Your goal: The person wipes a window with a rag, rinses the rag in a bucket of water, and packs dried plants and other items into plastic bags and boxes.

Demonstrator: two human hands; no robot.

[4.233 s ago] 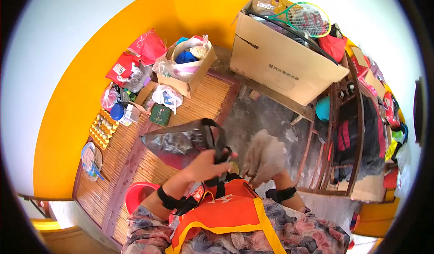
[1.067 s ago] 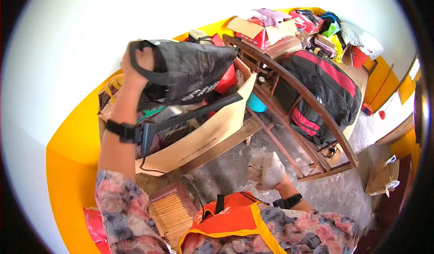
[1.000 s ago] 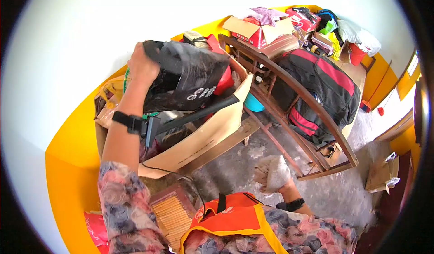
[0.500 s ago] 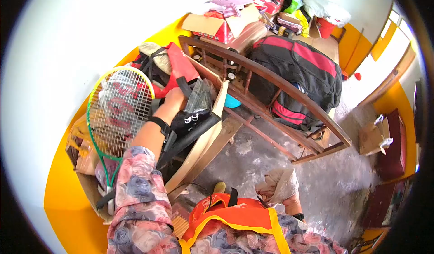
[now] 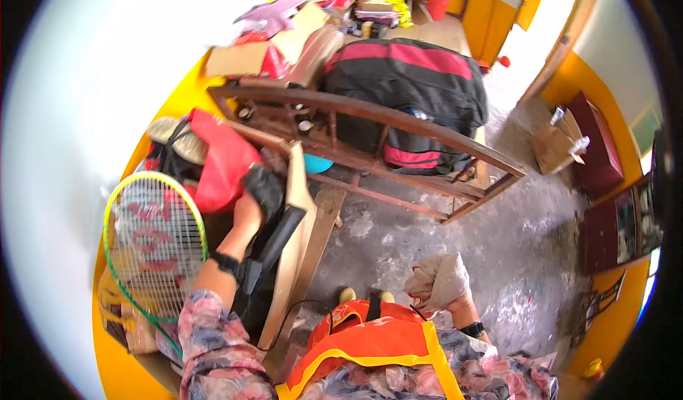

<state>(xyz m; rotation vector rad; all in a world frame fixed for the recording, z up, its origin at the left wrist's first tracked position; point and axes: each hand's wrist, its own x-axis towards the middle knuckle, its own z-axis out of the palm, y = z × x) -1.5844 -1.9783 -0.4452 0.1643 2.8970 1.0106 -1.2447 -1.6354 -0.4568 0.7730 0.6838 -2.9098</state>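
Note:
In the crowded cardboard box [image 5: 304, 179] at left, my left hand [image 5: 247, 213] is closed on a black bag [image 5: 265, 188], the fingers partly hidden behind it. Beside the bag runs a long black flat-sided object [image 5: 274, 240] whose kind I cannot tell. A red bag [image 5: 217, 161] lies just above the hand. A tennis-style racket [image 5: 156, 247] with a yellow and green frame leans left of my wrist. Low on the right, my right hand [image 5: 462, 306] is wrapped round a crumpled beige cloth [image 5: 437, 282], held over the floor.
A wooden bed frame rail [image 5: 384, 115] crosses ahead, with a large black and red bag [image 5: 409, 80] behind it. An open carton [image 5: 238, 58] and piled goods stand further back. A cardboard box [image 5: 558, 144] and dark red cabinet [image 5: 601, 144] are at right.
The view has swung right, so the room's things sit further left. My left hand stays on the black bag, whose white lettering no longer shows. My right hand still holds the cloth.

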